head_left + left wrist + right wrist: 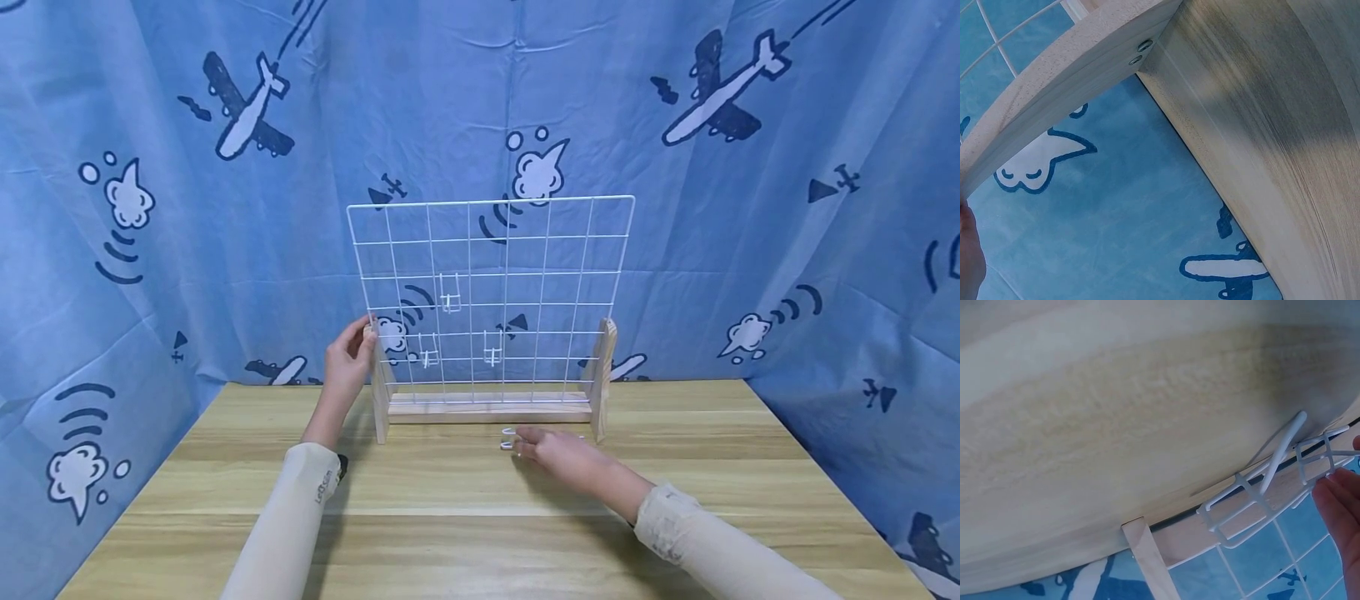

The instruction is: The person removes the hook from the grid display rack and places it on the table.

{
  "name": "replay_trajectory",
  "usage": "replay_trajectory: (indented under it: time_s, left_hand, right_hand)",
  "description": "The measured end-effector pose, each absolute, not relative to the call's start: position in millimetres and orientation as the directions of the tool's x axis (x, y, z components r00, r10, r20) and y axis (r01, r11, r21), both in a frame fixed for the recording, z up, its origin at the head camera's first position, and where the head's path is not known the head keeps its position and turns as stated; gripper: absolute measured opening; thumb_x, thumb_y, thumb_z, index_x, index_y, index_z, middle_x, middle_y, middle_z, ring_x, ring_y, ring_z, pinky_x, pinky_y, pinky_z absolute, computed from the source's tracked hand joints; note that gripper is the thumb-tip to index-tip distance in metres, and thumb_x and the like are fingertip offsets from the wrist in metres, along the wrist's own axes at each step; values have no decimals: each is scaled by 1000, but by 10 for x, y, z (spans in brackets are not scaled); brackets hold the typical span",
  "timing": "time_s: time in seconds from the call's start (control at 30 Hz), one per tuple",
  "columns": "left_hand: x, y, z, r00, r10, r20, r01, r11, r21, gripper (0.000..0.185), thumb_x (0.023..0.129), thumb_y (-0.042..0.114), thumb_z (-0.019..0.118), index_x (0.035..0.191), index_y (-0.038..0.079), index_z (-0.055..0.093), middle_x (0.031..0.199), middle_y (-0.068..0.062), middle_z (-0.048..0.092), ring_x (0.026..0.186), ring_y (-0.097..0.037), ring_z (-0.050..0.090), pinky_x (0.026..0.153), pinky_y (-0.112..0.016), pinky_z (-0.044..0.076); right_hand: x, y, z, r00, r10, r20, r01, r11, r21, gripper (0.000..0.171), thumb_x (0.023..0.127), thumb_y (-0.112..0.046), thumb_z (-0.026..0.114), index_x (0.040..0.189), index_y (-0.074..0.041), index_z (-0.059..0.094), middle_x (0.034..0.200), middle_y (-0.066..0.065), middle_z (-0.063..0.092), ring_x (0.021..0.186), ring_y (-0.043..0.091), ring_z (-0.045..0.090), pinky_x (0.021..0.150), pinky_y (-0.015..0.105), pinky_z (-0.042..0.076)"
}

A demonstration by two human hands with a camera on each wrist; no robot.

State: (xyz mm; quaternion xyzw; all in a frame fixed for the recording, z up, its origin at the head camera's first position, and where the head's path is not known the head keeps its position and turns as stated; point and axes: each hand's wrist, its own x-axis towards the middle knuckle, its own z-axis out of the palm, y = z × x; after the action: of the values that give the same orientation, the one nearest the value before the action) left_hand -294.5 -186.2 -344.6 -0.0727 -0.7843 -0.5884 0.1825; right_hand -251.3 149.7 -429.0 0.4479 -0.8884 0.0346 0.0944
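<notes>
Surface: wooden table (225, 492), pale grain.
Backdrop: blue curtain (150, 275), printed with airplanes.
Left hand (347, 363): wrapped round grid stand (491, 292) upright.
Right hand (558, 454): white hook (508, 438) touched; grip cannot be told.

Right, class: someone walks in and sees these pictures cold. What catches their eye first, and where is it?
First, the white wire grid panel standing upright in a wooden stand at the back of the wooden table, with three small white hooks clipped on it. Then the hands: the left hand grips the stand's left upright, while the right hand touches a loose white hook lying on the table before the stand.
</notes>
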Motion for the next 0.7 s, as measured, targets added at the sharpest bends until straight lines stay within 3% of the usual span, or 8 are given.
replay_trajectory:
  time_s: [0.4, 0.7]
  left_hand:
    - [-3156, -1960, -3685, -900, -102, 424, 379, 297, 876, 41, 101, 13, 49, 140, 1, 47, 135, -19, 53, 121, -27, 52, 103, -32, 44]
    - [-3153, -1952, -3683, -907, -107, 406, 362, 292, 885, 42, 101, 13, 48, 141, 1, 45, 136, -20, 52, 123, -28, 51, 104, -36, 44]
  right_hand:
    - [-2388, 1479, -4360, -601, -780, 172, -780, 620, 88, 33, 98, -18, 55, 123, 1, 63, 134, 27, 52, 118, 40, 55, 92, 49, 51]
    - [-2343, 1444, -4399, -514, -813, 275, -792, 573, 213, 27, 90, -19, 67, 111, -4, 71, 126, 26, 58, 111, 40, 59, 88, 47, 54]
